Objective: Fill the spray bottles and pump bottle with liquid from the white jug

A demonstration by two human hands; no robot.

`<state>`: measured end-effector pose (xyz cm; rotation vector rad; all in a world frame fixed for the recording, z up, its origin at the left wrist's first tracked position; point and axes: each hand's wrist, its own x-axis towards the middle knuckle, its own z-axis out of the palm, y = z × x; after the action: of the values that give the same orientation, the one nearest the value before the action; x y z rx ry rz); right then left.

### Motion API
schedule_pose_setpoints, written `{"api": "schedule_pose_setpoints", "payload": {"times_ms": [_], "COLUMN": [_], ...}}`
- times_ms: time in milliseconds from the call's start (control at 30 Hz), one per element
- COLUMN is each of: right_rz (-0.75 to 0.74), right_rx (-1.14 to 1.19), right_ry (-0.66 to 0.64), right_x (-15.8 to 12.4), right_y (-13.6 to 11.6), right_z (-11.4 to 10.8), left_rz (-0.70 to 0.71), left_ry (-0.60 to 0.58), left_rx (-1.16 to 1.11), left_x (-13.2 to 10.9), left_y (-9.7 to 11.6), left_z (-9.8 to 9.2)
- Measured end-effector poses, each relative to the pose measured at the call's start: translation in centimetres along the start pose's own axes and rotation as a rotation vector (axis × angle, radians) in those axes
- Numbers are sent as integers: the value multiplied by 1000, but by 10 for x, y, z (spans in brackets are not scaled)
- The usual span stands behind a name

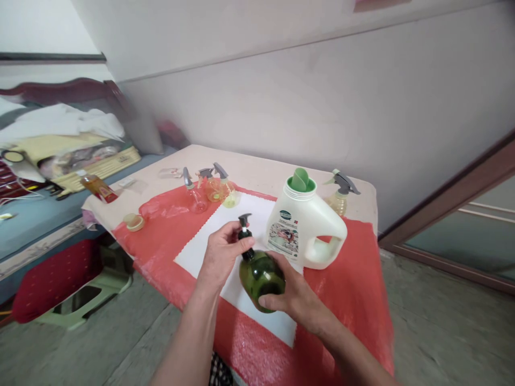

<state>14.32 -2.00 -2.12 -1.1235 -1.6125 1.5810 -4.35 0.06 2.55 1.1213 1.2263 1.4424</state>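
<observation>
Right hand (295, 292) grips green bottle (260, 276); left hand (221, 249) pinches its pump (244, 228), apparently mid-twist; next, steady counter-rotation above the tabletop (362, 279).

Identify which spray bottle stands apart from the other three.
The spray bottle behind the white jug; the other three cluster at the red sheet's far-left edge.

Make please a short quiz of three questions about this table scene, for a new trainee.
1. True or false: the right hand holds the green bottle.
2. What does the left hand grip? A) the black pump B) the white jug
3. What colour is the cap of the jug?

Key: 1 true; 2 A; 3 green.
</observation>
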Motion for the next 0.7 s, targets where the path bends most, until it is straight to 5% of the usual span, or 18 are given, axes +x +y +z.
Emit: {"api": "schedule_pose_setpoints", "payload": {"times_ms": [200,300,467,600,700], "right_rz": [-7,-6,-26,-140,-156], "right_rx": [-364,-381,-329,-272,-265], "right_ry": [104,158,160,238,268], "right_x": [2,6,14,27,34], "right_y": [9,10,24,47,61], "right_z": [8,8,17,32,39], "left_rz": [291,339,198,68,-58], "left_ry": [803,972,811,492,368], "left_rx": [-191,-233,28,671,1034], "left_x": [14,16,20,28,34], "left_y": [0,7,-1,-19,-32], "left_z": [-21,-38,-50,-54,-53]}}
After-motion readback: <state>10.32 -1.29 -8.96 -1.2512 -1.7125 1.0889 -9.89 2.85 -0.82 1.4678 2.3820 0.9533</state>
